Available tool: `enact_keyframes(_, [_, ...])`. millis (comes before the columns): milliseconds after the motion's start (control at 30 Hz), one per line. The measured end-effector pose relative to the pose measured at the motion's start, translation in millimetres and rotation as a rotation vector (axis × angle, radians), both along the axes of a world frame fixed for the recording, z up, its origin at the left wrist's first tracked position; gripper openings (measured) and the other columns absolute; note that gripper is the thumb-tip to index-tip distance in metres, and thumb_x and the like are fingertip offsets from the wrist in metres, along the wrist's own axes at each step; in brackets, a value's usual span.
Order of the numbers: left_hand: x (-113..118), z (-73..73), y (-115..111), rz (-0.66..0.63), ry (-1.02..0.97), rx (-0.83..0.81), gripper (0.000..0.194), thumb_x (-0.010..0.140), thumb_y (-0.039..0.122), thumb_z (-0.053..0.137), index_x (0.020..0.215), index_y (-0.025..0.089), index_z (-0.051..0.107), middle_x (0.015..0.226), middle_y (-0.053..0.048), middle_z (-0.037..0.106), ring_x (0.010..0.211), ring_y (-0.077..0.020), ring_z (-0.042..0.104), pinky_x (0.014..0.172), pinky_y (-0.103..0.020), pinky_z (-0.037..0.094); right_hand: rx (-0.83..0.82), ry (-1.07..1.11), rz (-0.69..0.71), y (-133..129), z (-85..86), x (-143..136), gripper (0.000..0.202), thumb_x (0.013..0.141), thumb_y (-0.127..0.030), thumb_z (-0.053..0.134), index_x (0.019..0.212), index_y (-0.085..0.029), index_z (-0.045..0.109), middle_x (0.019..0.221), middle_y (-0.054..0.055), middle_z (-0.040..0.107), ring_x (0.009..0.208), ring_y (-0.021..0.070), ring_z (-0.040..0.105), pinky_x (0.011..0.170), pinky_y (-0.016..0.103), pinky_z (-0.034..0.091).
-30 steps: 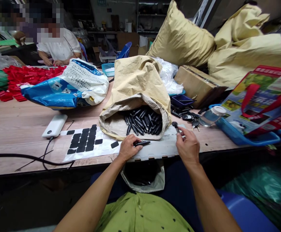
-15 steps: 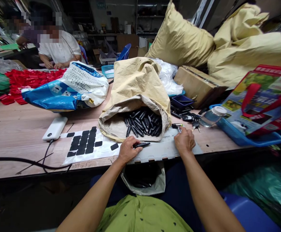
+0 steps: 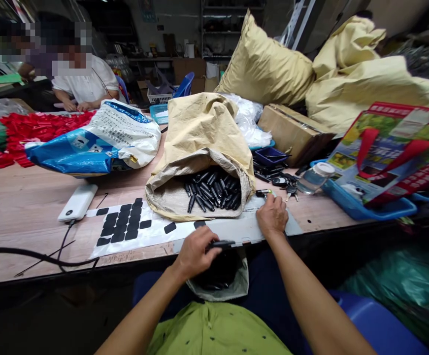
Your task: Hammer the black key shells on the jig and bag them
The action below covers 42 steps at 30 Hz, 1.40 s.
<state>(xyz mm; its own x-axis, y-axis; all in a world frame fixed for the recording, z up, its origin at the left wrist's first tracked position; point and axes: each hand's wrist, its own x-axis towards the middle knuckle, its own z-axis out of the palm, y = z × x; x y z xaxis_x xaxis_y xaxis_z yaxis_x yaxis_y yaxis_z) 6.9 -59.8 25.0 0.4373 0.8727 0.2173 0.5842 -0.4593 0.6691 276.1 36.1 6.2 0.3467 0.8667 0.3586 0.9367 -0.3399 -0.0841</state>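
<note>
My left hand (image 3: 196, 250) is closed round a slim black pen-shaped piece (image 3: 224, 243), held at the table's front edge above an open bag (image 3: 241, 277). More dark pieces lie in that bag, over my lap. My right hand (image 3: 272, 215) rests on a grey board (image 3: 249, 222), its fingers wrapped round the handle of a small mallet (image 3: 263, 193) with a black and yellow-green head. Behind both hands, a beige sack (image 3: 199, 123) lies with its mouth towards me, full of black pen-shaped pieces (image 3: 214, 190).
Left are a sheet of black stickers (image 3: 121, 224), a white power bank (image 3: 77, 202) with its cable, and a blue-white bag (image 3: 99, 140). Right stand a jar (image 3: 315, 178), keys (image 3: 291, 191) and a blue basket (image 3: 369, 209). A co-worker (image 3: 88, 81) sits across the table.
My left hand has moved with the black piece off the board, towards me and over the front edge. My right hand keeps its hold on the mallet. The whole view has shifted slightly.
</note>
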Motion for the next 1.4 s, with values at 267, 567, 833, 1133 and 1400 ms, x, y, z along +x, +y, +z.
enact_keyframes(267, [19,-30.5,-73,-0.064,0.241,-0.149,0.025,0.086,0.021,0.065,0.110,0.028,0.061,0.103,-0.004,0.067,0.082,-0.0212,0.067,0.070,-0.032,0.050,-0.013,0.032,0.009,-1,1.4,-1,0.031,0.096,-0.015,0.044,0.123,-0.011,0.058,0.111,0.018,0.056,0.102,0.0290,0.053,0.077,0.036,0.044])
enact_keyframes(567, [-2,11.8,26,0.477,0.021,0.159,0.014,0.091,0.026,0.056,0.104,0.024,0.062,0.087,-0.004,0.065,0.080,-0.0206,0.063,0.075,-0.032,0.049,-0.024,0.054,0.012,-1,2.5,-1,0.032,0.096,-0.017,0.043,0.123,-0.011,0.058,0.112,0.019,0.056,0.103,0.0298,0.052,0.078,0.038,0.045])
enact_keyframes(833, [-32,-0.1,103,0.711,0.353,-0.051,0.017,0.086,0.037,0.063,0.089,0.020,0.064,0.094,-0.010,0.063,0.084,-0.0279,0.064,0.073,-0.037,0.046,-0.012,0.034,0.017,-2,2.5,-1,0.031,0.096,-0.014,0.041,0.122,-0.011,0.058,0.111,0.018,0.056,0.103,0.0294,0.053,0.077,0.037,0.045])
enact_keyframes(1133, [-15,2.2,47,0.278,0.103,0.172,0.014,0.094,0.027,0.061,0.107,0.024,0.063,0.100,-0.005,0.067,0.097,-0.0237,0.062,0.087,-0.035,0.047,-0.025,0.042,0.005,-3,4.5,-1,0.030,0.098,-0.014,0.040,0.121,-0.012,0.057,0.112,0.018,0.057,0.104,0.0289,0.053,0.078,0.036,0.043])
enact_keyframes(1400, [-9,-22.2,47,0.234,0.096,0.051,0.016,0.085,0.030,0.075,0.098,0.024,0.070,0.092,-0.003,0.067,0.090,-0.0229,0.059,0.083,-0.037,0.045,-0.027,0.202,-0.026,2,9.1,3,0.035,0.094,-0.015,0.045,0.126,-0.016,0.059,0.115,0.016,0.060,0.105,0.0285,0.055,0.080,0.036,0.043])
